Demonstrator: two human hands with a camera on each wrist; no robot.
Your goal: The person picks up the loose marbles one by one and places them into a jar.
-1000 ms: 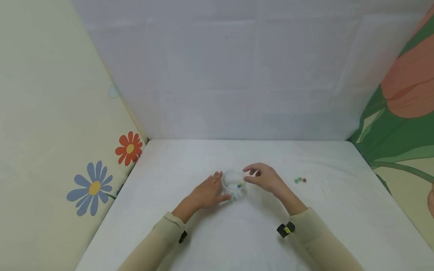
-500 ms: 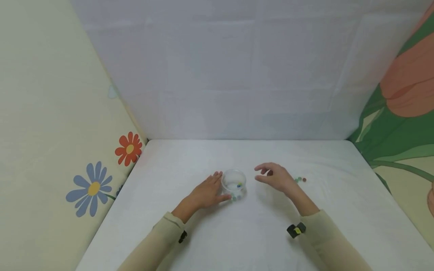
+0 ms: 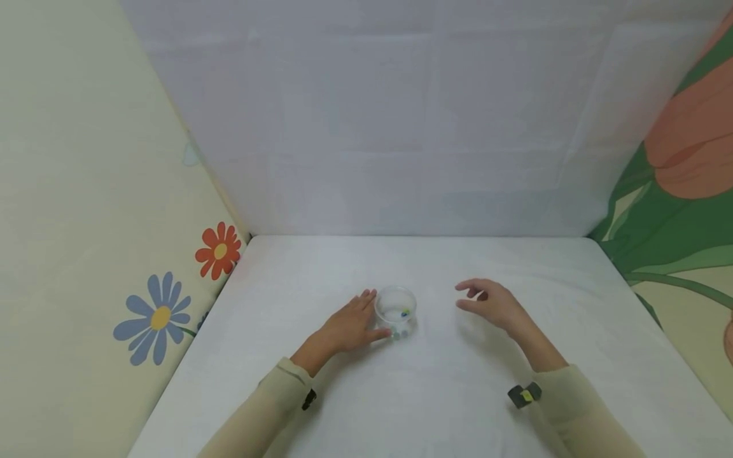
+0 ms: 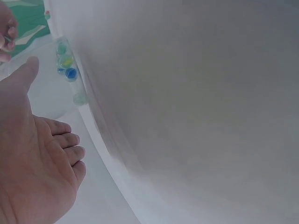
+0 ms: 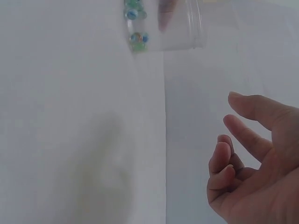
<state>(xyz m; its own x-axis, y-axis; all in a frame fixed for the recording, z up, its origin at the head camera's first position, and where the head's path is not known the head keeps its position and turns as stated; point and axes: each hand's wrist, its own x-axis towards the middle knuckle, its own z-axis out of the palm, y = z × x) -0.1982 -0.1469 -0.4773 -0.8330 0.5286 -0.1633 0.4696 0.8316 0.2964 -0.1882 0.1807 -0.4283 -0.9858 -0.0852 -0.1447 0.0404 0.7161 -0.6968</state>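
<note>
A clear round jar (image 3: 395, 305) stands on the white table, with several green, blue and yellow marbles (image 5: 133, 14) in its bottom. My left hand (image 3: 350, 324) lies beside the jar's left side, fingers straight and thumb stretched along its front. In the left wrist view its palm faces the jar, thumb near the marbles (image 4: 70, 73). My right hand (image 3: 491, 305) hovers to the right of the jar, apart from it. The right wrist view shows its thumb and index finger spread with nothing between them, the other fingers loosely bent.
The white table (image 3: 424, 394) meets a white backdrop (image 3: 412, 127) at its far edge. Flower-patterned panels stand at the left and right. In the left wrist view, a small reddish marble (image 4: 47, 15) shows beyond the jar.
My right hand has moved away from the jar's rim to the right and now hides the small group of marbles on the table there. The left hand and the jar have stayed put.
</note>
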